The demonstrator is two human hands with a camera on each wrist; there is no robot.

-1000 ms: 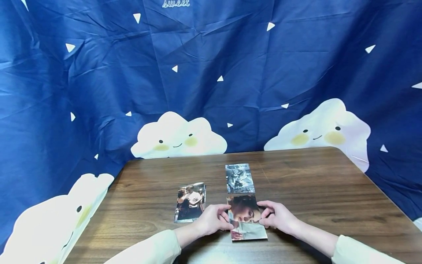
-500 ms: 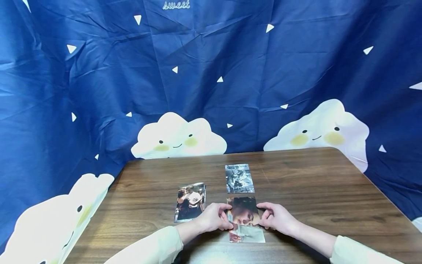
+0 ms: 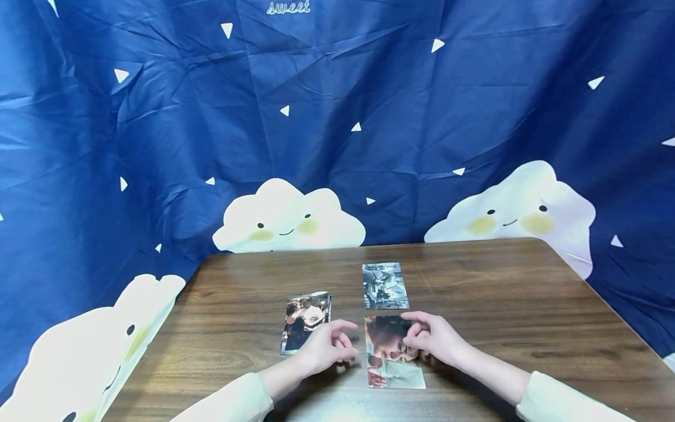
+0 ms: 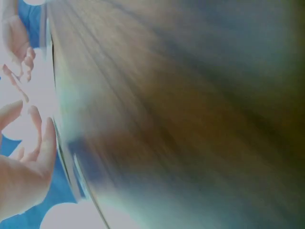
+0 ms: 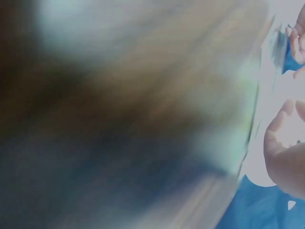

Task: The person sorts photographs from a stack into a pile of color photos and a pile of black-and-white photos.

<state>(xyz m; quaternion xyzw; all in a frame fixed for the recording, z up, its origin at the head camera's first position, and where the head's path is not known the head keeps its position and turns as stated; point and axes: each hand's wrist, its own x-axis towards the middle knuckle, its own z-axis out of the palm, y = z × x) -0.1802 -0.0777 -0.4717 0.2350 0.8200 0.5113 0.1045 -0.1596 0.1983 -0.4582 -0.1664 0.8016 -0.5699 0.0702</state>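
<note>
A portrait photo print [image 3: 387, 337] lies on the table in front of me, its lower part pale with red at the left. Whether that lower part belongs to a second print I cannot tell. My left hand [image 3: 325, 350] hovers left of the print, apart from it, thumb and fingers spread with nothing between them. Over the print's right edge is my right hand [image 3: 437, 339], thumb and forefinger apart and covering its upper right corner. In the left wrist view, the left hand [image 4: 28, 167] shows an empty gap between thumb and fingers. The right hand [image 5: 286, 148] is partly cut off in its wrist view.
Just beyond the portrait print lies a bluish-grey photo print [image 3: 385, 286]. A small stack of photo prints [image 3: 304, 322], a couple on the top one, lies to the left, partly behind my left hand. The wooden table [image 3: 501, 293] ends at a blue curtain [image 3: 337, 76].
Both hands held the portrait print by its sides earlier, and it slid slightly. Now the left hand has let go and drawn left, and the right has lifted towards the print's upper right corner.
</note>
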